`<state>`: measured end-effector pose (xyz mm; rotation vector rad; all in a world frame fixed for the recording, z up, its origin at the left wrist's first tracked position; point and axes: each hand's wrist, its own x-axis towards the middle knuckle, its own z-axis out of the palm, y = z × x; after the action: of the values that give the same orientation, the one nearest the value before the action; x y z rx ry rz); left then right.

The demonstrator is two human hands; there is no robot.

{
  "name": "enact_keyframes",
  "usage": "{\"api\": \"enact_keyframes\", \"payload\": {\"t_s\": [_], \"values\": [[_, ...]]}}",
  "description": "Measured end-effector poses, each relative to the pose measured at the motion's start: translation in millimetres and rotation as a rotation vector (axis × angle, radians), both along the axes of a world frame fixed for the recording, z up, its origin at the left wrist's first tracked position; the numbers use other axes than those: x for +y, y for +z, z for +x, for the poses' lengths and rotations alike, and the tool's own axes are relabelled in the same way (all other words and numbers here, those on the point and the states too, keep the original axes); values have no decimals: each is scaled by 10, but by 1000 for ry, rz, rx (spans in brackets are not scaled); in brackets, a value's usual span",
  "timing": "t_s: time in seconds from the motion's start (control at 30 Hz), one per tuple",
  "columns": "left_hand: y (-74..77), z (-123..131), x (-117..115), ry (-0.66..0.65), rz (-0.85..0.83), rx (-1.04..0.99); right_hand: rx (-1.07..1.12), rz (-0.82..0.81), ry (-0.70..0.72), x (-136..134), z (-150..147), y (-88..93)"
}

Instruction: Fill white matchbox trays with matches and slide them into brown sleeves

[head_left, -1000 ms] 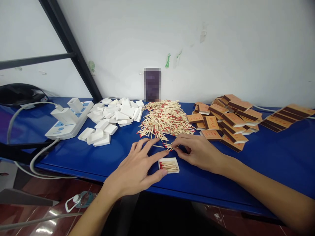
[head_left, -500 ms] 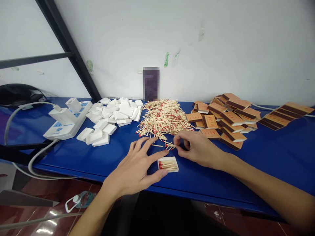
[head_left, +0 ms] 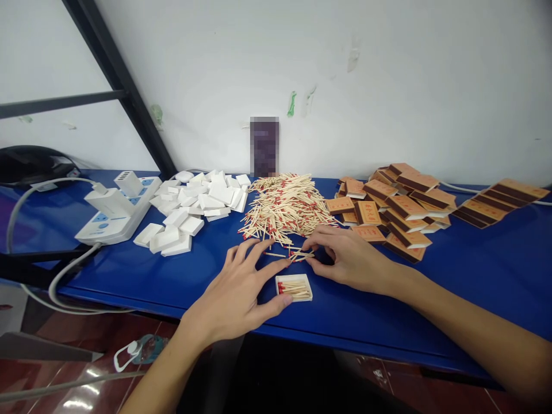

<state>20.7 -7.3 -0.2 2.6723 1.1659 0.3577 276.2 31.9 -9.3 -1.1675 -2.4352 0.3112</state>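
Observation:
A small white matchbox tray [head_left: 278,294] lies on the blue table, partly filled with red-tipped matches [head_left: 295,288]. Spread over its left side is my left hand [head_left: 241,284], open; its thumb tip is at the tray's near left edge, and the index fingertip reaches the loose matches [head_left: 295,253] just beyond. My right hand [head_left: 345,256] has thumb and index finger around the stick ends of several of those loose matches. Behind both hands rises a big heap of matches [head_left: 287,207]. One single match [head_left: 275,255] lies between the left fingers and the loose group.
Empty white trays [head_left: 211,195] are piled at the left, beside a white power strip [head_left: 125,221] with plugs. Orange matchbox sleeves [head_left: 401,210] are heaped at the right, with flattened sleeves [head_left: 502,201] farther right. A pixelated dark object [head_left: 264,146] leans on the wall.
My right thumb and index finger have parted slightly around the loose matches, whose stick ends now show between them. My left hand and the tray have hardly moved.

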Motion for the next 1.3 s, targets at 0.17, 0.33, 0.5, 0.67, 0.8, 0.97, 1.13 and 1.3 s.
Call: {"api": "enact_keyframes", "payload": {"t_s": [0.17, 0.33, 0.5, 0.67, 0.8, 0.97, 1.13, 1.3], "values": [[-2, -4, -1, 6, 7, 1, -2, -8, 4, -4, 1, -9], [-3, -2, 4, 1, 8, -6, -4, -39, 17, 0, 5, 20], [0, -1, 4, 3, 5, -3, -45, -47, 27, 17, 33, 27], [1, 3, 6, 0, 7, 2, -71, -61, 33, 17, 50, 42], [-4, 0, 6, 1, 5, 6, -94, -70, 46, -7, 57, 78], [-20, -7, 8, -3, 11, -14, -107, -54, 85, -17, 60, 109], [-17, -5, 6, -9, 17, -31, -92, -68, 92, -9, 54, 115], [-2, -1, -6, -22, 15, -34, -95, -93, 101, -12, 42, 108]]}}
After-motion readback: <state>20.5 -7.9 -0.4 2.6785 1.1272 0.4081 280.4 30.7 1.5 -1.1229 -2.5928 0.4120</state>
